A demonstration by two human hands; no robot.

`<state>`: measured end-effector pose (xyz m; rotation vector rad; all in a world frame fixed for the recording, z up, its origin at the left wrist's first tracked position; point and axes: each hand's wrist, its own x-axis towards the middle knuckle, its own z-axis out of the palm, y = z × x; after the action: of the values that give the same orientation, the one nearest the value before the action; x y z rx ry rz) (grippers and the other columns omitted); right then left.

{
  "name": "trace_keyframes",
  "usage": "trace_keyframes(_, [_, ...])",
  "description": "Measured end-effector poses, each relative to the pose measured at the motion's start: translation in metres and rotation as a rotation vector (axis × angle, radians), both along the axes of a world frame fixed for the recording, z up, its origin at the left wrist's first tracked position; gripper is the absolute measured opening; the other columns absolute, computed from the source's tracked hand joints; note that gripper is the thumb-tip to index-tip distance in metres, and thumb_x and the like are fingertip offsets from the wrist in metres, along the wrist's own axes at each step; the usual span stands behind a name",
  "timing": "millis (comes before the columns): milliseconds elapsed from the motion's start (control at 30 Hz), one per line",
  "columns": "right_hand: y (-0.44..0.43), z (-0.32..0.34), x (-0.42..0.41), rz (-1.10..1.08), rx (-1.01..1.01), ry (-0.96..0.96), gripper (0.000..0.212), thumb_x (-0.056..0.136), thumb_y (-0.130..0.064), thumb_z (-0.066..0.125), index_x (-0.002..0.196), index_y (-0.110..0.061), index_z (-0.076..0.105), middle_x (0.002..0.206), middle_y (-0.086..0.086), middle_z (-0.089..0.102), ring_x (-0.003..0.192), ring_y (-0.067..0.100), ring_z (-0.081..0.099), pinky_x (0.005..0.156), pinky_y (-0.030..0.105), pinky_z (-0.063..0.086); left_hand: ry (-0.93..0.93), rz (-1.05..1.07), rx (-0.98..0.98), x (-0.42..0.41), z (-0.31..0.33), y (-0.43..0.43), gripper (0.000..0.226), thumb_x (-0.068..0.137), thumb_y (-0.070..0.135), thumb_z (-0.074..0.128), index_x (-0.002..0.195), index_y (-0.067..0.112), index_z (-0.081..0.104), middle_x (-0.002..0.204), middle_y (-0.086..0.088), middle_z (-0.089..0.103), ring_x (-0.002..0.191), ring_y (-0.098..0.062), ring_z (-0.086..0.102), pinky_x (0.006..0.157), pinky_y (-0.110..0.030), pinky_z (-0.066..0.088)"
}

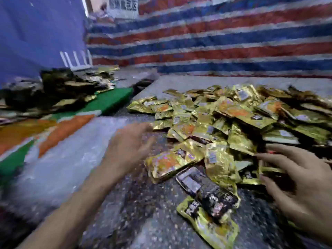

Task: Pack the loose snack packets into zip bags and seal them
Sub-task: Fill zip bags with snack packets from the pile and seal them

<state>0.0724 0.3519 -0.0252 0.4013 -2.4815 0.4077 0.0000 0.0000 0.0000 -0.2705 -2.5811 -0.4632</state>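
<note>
Packet heap point(224, 119) is crowding the worktop point(134, 203) at right (striped tarp point(215, 42) behind), bare strip lying under splayed left hand point(129, 142); right hand point(301, 180) grip unreadable.

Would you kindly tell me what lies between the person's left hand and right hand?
In the head view, gold snack packets at the pile's near edge lie between the left hand and the right hand, on the speckled surface.

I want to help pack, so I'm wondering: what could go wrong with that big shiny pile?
The heap of crinkly gold foil snack packets lies loose, so the right hand at its near edge might send some sliding. The gold-and-black packet lying at the very front could get missed or squashed.
</note>
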Motion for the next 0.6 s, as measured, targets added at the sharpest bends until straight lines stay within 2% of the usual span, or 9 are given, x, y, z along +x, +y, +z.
trace_keyframes(100, [0.014,-0.009,0.011,-0.162,0.07,-0.102,0.055,0.076,-0.047,0.057,0.128,-0.031,0.059,0.135,0.006,0.058,0.126,0.038,0.052,0.096,0.071,0.044,-0.135,0.453,-0.22,-0.003,0.004,-0.066,0.051,0.093,0.042,0.057,0.134,0.011,0.054,0.136,-0.013,0.055,0.126,-0.033,0.049,0.1,-0.043,0.042])
trace_keyframes(200, [0.018,-0.017,0.025,-0.274,0.018,-0.172,0.058,0.076,-0.036,0.071,0.131,-0.016,0.062,0.138,0.011,0.058,0.13,0.035,0.048,0.095,0.073,0.043,-0.461,0.605,-0.238,0.009,-0.003,-0.101,0.05,0.096,0.053,0.049,0.122,0.011,0.056,0.131,-0.013,0.058,0.12,-0.033,0.053,0.094,-0.039,0.045])
trace_keyframes(267, [0.016,-0.022,0.037,-0.26,0.012,-0.11,0.057,0.079,-0.04,0.065,0.13,-0.015,0.062,0.139,0.011,0.058,0.129,0.03,0.048,0.095,0.071,0.043,-0.49,0.571,-0.176,0.013,-0.012,-0.107,0.042,0.094,0.056,0.053,0.1,0.015,0.061,0.116,-0.01,0.066,0.107,-0.03,0.06,0.081,-0.036,0.047])
trace_keyframes(333, [0.016,-0.02,0.048,-0.251,-0.021,-0.075,0.064,0.078,-0.051,0.049,0.129,-0.015,0.062,0.138,0.012,0.059,0.125,0.032,0.051,0.094,0.067,0.043,-0.402,0.568,-0.041,0.008,-0.009,-0.11,0.046,0.084,0.062,0.064,0.071,0.019,0.057,0.081,-0.003,0.069,0.079,-0.026,0.064,0.062,-0.031,0.04])
trace_keyframes(400, [0.017,-0.014,0.05,-0.237,-0.078,-0.033,0.064,0.077,-0.052,0.045,0.124,-0.013,0.063,0.134,0.014,0.06,0.122,0.036,0.054,0.096,0.065,0.043,-0.423,0.551,0.066,0.003,0.001,-0.108,0.065,0.074,0.07,0.069,0.044,0.017,0.044,0.042,0.004,0.051,0.05,-0.022,0.052,0.055,-0.028,0.03])
trace_keyframes(433, [0.016,-0.009,0.049,-0.224,-0.111,-0.017,0.061,0.078,-0.05,0.047,0.122,-0.011,0.064,0.131,0.015,0.061,0.12,0.038,0.055,0.097,0.064,0.042,-0.463,0.55,0.064,0.001,0.006,-0.106,0.069,0.074,0.071,0.067,0.04,0.015,0.045,0.038,0.003,0.049,0.048,-0.022,0.05,0.055,-0.029,0.031])
trace_keyframes(467, [0.013,-0.003,0.048,-0.209,-0.143,-0.002,0.056,0.08,-0.047,0.051,0.119,-0.01,0.065,0.128,0.015,0.062,0.118,0.039,0.056,0.097,0.062,0.041,-0.493,0.555,0.043,-0.003,0.008,-0.105,0.065,0.078,0.069,0.064,0.044,0.014,0.054,0.044,0.0,0.056,0.054,-0.023,0.055,0.056,-0.029,0.036])
trace_keyframes(533, [0.006,0.005,0.044,-0.144,-0.185,0.031,0.037,0.083,-0.028,0.069,0.115,-0.009,0.068,0.123,0.014,0.064,0.117,0.037,0.058,0.1,0.057,0.04,-0.476,0.571,0.056,-0.009,0.008,-0.103,0.047,0.089,0.05,0.064,0.071,0.007,0.071,0.077,-0.015,0.072,0.077,-0.031,0.066,0.071,-0.035,0.052])
trace_keyframes(600, [-0.005,0.014,0.04,-0.065,-0.211,0.014,0.037,0.078,-0.007,0.081,0.113,-0.011,0.069,0.121,0.011,0.064,0.119,0.029,0.055,0.103,0.048,0.035,-0.368,0.586,0.043,-0.009,0.006,-0.098,0.034,0.094,0.033,0.062,0.083,0.001,0.068,0.095,-0.026,0.071,0.089,-0.039,0.067,0.083,-0.046,0.055])
